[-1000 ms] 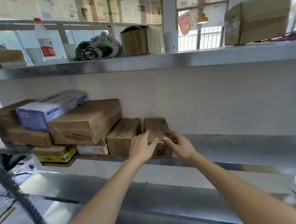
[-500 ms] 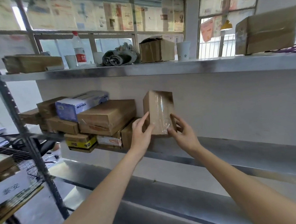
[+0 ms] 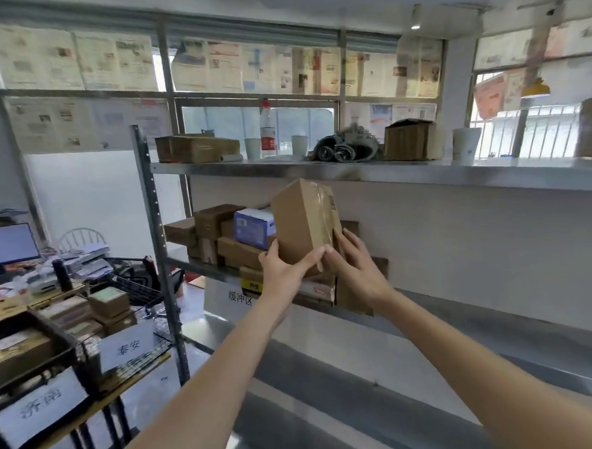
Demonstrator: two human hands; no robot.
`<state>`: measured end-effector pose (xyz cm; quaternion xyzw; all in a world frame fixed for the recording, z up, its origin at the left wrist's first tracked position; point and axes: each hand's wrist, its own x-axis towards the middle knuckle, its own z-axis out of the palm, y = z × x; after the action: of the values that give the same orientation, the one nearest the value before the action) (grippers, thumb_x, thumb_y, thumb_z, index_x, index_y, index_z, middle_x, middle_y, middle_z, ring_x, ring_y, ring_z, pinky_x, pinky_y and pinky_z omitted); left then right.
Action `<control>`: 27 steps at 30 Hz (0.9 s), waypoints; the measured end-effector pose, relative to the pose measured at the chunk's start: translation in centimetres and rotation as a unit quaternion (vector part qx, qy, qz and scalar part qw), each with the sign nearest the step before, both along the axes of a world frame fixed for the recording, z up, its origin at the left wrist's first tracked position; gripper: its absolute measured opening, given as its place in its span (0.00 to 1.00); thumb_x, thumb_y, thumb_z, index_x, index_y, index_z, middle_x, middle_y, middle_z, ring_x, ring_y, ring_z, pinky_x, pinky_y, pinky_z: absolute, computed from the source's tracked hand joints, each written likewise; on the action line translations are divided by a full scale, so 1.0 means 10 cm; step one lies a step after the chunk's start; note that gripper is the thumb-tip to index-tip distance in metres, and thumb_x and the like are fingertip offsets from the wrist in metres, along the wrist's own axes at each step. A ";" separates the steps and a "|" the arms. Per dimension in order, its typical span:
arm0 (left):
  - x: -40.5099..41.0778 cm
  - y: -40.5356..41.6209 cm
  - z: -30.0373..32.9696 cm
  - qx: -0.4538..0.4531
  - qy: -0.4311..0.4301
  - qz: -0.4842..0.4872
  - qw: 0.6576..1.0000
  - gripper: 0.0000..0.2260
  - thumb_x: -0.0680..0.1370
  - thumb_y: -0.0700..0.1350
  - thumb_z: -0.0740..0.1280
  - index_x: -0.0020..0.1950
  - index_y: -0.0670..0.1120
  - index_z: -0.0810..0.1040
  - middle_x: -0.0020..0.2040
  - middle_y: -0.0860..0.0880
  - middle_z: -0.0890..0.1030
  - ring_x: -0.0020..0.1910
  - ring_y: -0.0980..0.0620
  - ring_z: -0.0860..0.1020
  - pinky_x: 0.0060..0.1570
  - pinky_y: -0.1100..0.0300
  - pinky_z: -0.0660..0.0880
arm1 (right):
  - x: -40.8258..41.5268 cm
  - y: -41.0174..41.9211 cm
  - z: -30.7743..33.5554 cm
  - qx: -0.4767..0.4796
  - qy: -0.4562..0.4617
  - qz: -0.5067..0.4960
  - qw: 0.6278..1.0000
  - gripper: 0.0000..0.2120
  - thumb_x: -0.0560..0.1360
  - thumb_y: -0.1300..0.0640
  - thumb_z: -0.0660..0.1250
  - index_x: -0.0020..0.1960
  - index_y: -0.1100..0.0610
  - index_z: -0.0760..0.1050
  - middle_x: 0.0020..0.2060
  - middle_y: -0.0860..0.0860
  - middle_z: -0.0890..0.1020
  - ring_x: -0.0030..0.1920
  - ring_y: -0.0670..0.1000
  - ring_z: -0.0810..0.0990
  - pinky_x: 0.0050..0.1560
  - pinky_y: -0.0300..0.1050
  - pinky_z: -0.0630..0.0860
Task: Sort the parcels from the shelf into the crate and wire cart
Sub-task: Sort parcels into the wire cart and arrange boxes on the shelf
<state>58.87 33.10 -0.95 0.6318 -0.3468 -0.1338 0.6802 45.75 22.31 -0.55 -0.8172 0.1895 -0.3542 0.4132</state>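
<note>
Two hands hold one brown parcel upright in the air, in front of the metal shelf. The left hand grips its lower left side, fingers curled under the bottom edge; the right hand grips its lower right side, by the clear tape. Behind it, more boxes lie stacked on the middle shelf. At far left a black crate and a wire cart each hold parcels, both with paper signs.
</note>
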 end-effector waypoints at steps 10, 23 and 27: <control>1.01 1.68 0.20 -0.134 0.033 0.045 0.989 0.11 0.86 0.49 0.60 0.66 0.56 0.76 0.64 0.52 0.80 0.63 0.50 0.79 0.62 0.46 0.78 | 1.14 1.40 0.20 0.047 -0.040 0.142 0.988 0.28 0.81 0.42 0.65 0.78 0.50 0.66 0.65 0.47 0.78 0.59 0.40 0.80 0.59 0.38 0.79; 1.74 3.57 0.16 -0.123 0.014 0.136 0.983 0.28 0.79 0.53 0.71 0.76 0.60 0.65 0.66 0.51 0.76 0.60 0.54 0.79 0.44 0.64 0.82 | 2.32 2.90 0.22 0.177 -0.079 0.271 0.943 0.14 0.86 0.56 0.58 0.70 0.45 0.68 0.57 0.44 0.80 0.56 0.46 0.81 0.42 0.34 0.80; 2.01 3.88 0.07 -0.126 0.031 0.174 0.976 0.29 0.75 0.49 0.77 0.73 0.59 0.68 0.67 0.51 0.78 0.60 0.54 0.80 0.54 0.56 0.83 | 2.65 3.14 0.18 0.135 -0.087 0.277 0.947 0.21 0.84 0.58 0.63 0.75 0.45 0.68 0.60 0.49 0.82 0.59 0.50 0.82 0.54 0.45 0.83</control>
<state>78.97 71.88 -0.23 0.5868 -0.2247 0.0116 0.7779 72.21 53.67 1.23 -0.7402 -0.0348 -0.2664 0.6163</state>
